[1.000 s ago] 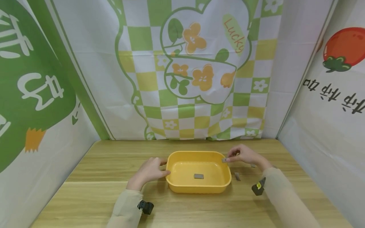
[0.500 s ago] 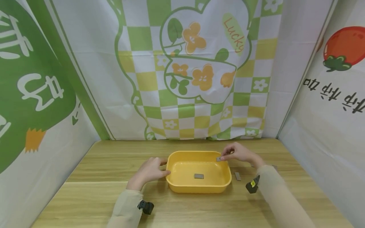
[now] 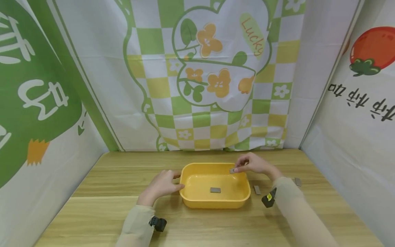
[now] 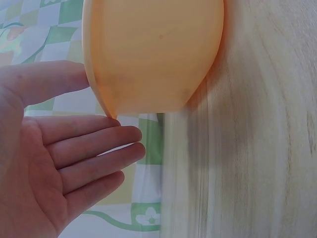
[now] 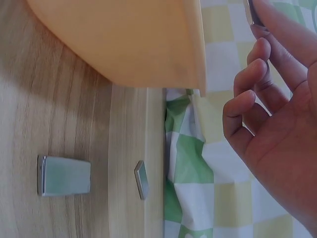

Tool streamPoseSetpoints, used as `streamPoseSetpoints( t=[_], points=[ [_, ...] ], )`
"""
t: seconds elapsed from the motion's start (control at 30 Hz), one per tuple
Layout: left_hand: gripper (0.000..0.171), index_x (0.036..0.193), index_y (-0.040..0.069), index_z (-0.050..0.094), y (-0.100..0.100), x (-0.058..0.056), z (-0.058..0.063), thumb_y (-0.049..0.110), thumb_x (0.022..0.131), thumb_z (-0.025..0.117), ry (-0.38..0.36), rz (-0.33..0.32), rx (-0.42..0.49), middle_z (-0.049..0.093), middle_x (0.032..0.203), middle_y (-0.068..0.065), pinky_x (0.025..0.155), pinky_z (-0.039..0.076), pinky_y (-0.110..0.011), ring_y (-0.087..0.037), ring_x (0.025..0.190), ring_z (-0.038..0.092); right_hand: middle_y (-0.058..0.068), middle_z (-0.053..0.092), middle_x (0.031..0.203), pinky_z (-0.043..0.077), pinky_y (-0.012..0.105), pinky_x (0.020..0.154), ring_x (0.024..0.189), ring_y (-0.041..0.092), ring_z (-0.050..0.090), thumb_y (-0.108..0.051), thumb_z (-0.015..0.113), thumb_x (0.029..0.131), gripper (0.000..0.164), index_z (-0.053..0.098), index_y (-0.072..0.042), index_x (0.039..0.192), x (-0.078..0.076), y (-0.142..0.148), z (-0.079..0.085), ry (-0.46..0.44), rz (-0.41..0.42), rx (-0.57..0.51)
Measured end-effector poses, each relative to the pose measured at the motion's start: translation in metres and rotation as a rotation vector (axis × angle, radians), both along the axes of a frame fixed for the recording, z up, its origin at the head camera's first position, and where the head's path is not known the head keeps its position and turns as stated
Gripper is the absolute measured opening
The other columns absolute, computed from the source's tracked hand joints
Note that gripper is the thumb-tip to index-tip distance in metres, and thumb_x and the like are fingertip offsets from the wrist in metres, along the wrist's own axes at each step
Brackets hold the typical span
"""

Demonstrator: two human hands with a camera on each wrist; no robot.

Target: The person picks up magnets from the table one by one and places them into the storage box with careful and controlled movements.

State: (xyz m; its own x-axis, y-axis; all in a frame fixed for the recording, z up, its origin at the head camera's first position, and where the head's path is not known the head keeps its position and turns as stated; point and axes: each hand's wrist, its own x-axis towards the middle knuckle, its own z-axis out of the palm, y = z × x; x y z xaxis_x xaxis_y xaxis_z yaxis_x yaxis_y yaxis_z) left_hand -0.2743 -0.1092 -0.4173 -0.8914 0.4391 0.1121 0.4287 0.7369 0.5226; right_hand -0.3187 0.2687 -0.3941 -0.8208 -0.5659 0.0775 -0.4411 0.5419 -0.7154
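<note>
My left hand point(image 3: 163, 187) holds the left rim of a yellow plastic tub point(image 3: 216, 204), thumb over the rim and the other fingers nearly straight outside; in the left wrist view the tub wall point(image 4: 158, 59) stands beside that hand point(image 4: 74, 144). Above the tub's far right corner, my right hand point(image 3: 254, 163) pinches a small flat grey rectangular piece point(image 3: 232, 171) between thumb and index finger. Only an edge of this piece point(image 5: 249, 12) shows in the right wrist view, where the hand's point(image 5: 272, 109) other fingers curl loosely. A similar grey piece point(image 3: 215, 190) lies on the tub floor.
Right of the tub, one grey piece point(image 3: 257, 190) lies on the wooden table point(image 3: 197, 228); another piece point(image 3: 297, 181) is farther right, near the forearm. A checkered cloth point(image 3: 197, 120) hangs behind the table, and printed panels stand at both sides.
My right hand has moved left over the tub's right rim, carrying the grey piece. As the forearm shifted, the piece at far right came into view. The left hand has stayed put.
</note>
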Motion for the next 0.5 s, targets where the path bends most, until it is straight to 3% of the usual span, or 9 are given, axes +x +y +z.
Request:
streamPoseSetpoints(
  t=[0.5],
  points=[
    [0.048, 0.123, 0.005, 0.063, 0.000, 0.001, 0.001, 0.027, 0.082, 0.073, -0.017, 0.016, 0.010, 0.065, 0.121, -0.015, 0.095, 0.048, -0.051, -0.034, 0.114, 0.060, -0.002, 0.068, 0.083, 0.048, 0.027, 0.067, 0.074, 0.013, 0.056, -0.030, 0.074, 0.081, 0.012, 0.073, -0.018, 0.085, -0.006, -0.013, 0.001, -0.022, 0.020, 0.025]
  ],
)
